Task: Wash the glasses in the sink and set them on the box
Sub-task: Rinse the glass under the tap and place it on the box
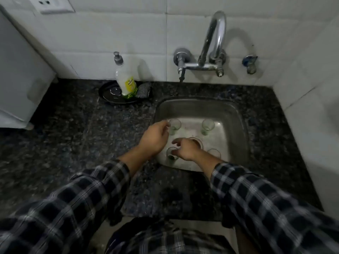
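Four glasses (pixel 175 125) (pixel 207 126) (pixel 171 156) (pixel 215 153) in sink (pixel 201 105), right hand (pixel 187 149) slack, left hand (pixel 154 138) unclear, soap bottle (pixel 126 80) behind

The right hand (pixel 185 149) covers part of the drain (pixel 199 142) and the near-left glass (pixel 171 157); its wrist hides most of the near-right glass (pixel 215 152). Fingertips of the left hand (pixel 154 138) blur at the far-left glass (pixel 175 125); contact unclear.

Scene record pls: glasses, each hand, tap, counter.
glasses: four in sink: back-left glass, back-right glass, front-left glass, front-right glass
left hand: fingertips at the back-left glass rim; grip unclear, blurred
right hand: fingers spread over the front-left glass, holding nothing
tap: no water visible
counter: soap bottle on dark plate, left of sink
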